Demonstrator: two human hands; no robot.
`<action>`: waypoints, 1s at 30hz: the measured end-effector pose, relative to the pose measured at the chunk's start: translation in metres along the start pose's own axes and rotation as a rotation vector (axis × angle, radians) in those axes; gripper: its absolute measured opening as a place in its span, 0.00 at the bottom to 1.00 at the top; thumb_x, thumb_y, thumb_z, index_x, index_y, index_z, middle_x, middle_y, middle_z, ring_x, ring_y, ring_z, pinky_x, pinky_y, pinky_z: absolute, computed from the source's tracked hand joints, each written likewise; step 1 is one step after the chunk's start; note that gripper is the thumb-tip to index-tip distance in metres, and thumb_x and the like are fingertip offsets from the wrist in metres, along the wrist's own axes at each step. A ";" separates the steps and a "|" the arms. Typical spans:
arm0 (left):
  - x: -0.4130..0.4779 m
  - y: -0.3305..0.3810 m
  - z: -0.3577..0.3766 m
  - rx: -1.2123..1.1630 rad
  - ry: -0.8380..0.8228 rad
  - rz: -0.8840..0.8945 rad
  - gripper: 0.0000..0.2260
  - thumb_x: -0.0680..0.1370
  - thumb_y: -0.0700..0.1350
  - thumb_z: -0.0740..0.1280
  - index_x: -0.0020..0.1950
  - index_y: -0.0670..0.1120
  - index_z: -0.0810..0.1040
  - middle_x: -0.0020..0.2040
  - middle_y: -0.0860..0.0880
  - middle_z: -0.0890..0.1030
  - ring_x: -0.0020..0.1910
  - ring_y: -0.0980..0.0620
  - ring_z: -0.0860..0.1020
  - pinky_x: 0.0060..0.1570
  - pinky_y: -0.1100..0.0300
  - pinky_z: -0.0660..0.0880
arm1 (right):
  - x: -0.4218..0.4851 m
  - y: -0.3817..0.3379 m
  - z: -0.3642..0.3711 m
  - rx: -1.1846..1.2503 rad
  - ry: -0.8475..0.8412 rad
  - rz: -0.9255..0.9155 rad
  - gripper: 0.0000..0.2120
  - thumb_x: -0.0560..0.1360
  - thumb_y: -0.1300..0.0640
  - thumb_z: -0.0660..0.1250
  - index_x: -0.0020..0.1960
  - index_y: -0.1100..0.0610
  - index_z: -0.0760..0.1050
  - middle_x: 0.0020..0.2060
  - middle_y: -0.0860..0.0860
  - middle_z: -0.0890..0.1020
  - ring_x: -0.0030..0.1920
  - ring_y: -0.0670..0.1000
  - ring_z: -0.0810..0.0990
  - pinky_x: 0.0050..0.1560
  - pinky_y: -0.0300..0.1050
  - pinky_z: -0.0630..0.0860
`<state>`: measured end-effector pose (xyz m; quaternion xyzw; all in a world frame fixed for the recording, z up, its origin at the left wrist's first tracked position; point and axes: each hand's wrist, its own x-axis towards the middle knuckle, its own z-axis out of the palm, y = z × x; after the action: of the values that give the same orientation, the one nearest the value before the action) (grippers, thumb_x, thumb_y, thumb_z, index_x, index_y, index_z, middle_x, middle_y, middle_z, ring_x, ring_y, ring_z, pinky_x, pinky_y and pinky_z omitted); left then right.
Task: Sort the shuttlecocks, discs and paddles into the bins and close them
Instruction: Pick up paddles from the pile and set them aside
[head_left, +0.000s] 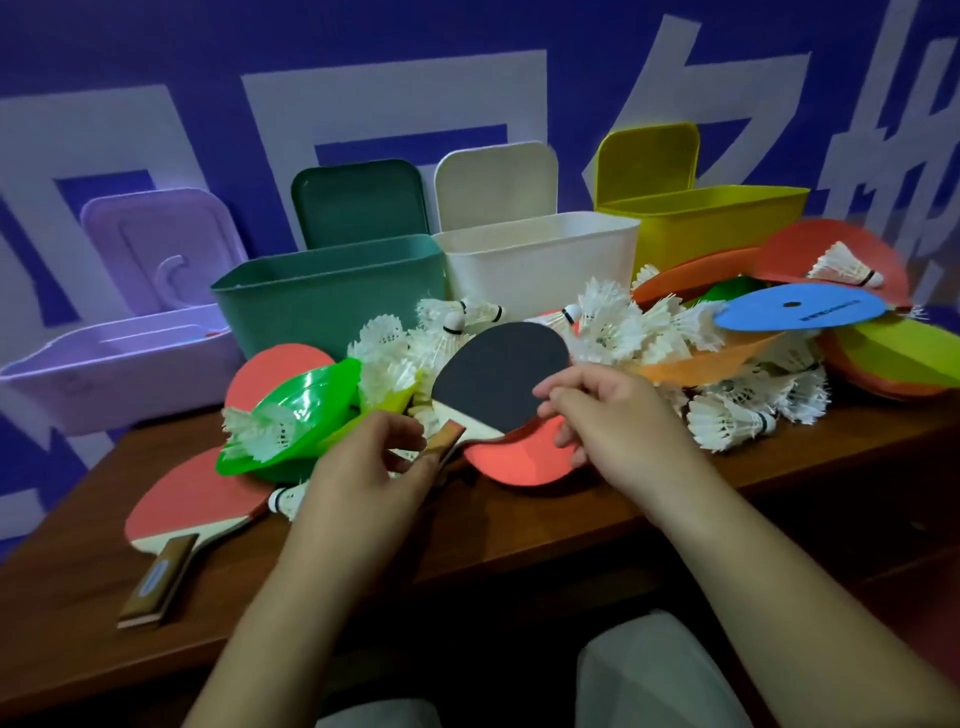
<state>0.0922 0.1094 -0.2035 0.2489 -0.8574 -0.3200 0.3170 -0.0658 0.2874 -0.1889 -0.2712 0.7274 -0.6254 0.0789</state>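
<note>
Head view shows the left grip (374, 467) pinching the wooden handle of a black-faced table tennis paddle (501, 384), while the right grip (613, 421) pinches the edge of its blade. The paddle is held tilted just above the front middle of the brown wooden counter (519, 535), over a red-faced paddle (519, 465). Behind, white feather shuttlecocks (623, 327) and coloured plastic discs (306, 410) lie heaped before four open-lidded plastic bins (332, 296) along the back edge.

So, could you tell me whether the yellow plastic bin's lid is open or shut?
Open. The yellow plastic bin has its lid standing upright behind the rim.
</note>
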 end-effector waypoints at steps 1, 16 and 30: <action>-0.006 -0.007 0.002 0.025 0.012 0.011 0.08 0.78 0.51 0.75 0.55 0.56 0.80 0.50 0.61 0.83 0.46 0.65 0.80 0.47 0.59 0.78 | -0.007 0.003 0.005 -0.025 0.001 -0.016 0.12 0.81 0.59 0.64 0.49 0.47 0.85 0.42 0.45 0.87 0.37 0.48 0.84 0.37 0.48 0.83; -0.023 -0.080 -0.064 0.251 0.364 0.152 0.10 0.78 0.38 0.72 0.56 0.49 0.81 0.50 0.55 0.82 0.44 0.56 0.77 0.46 0.65 0.68 | -0.036 0.007 0.121 -0.050 -0.282 -0.256 0.11 0.82 0.59 0.64 0.52 0.48 0.84 0.39 0.46 0.86 0.33 0.49 0.84 0.37 0.48 0.82; 0.005 -0.119 -0.062 0.492 0.330 0.262 0.14 0.78 0.38 0.71 0.63 0.41 0.78 0.59 0.43 0.77 0.58 0.41 0.76 0.56 0.47 0.74 | -0.022 0.020 0.160 -0.262 -0.090 -0.680 0.08 0.81 0.60 0.67 0.56 0.53 0.84 0.41 0.41 0.79 0.35 0.36 0.74 0.39 0.27 0.64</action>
<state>0.1586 0.0023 -0.2487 0.2543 -0.8708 -0.0148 0.4206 0.0199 0.1606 -0.2457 -0.5324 0.6654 -0.5051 -0.1369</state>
